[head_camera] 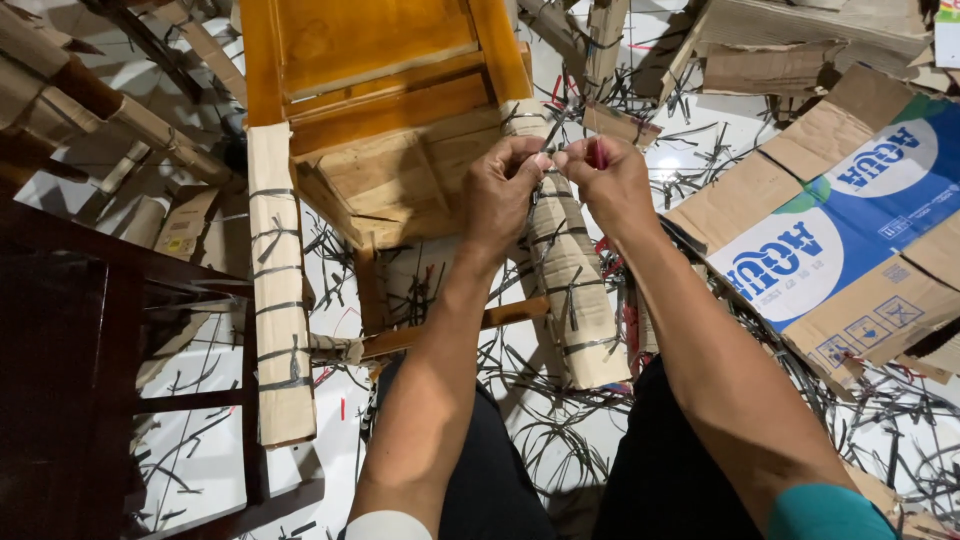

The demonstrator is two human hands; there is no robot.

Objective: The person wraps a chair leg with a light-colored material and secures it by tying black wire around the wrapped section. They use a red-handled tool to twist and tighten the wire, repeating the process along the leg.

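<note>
An upturned orange-brown wooden chair (pixel 370 60) lies in front of me. Two of its legs are wrapped in brown cardboard bound with dark plastic straps: the left leg (pixel 278 300) and the right leg (pixel 575 290). My left hand (pixel 505 190) and my right hand (pixel 610 180) meet at the top of the right wrapped leg. Both pinch a thin dark strap (pixel 548 150) there. My right hand also holds a small red-handled tool (pixel 598 152), mostly hidden by the fingers.
A flattened blue-and-white printed carton (pixel 850 230) lies at the right. Dark wooden furniture (pixel 80 350) stands at the left. More cardboard-wrapped pieces (pixel 100 100) lie at the top left. Cut strap scraps (pixel 560 440) litter the white floor.
</note>
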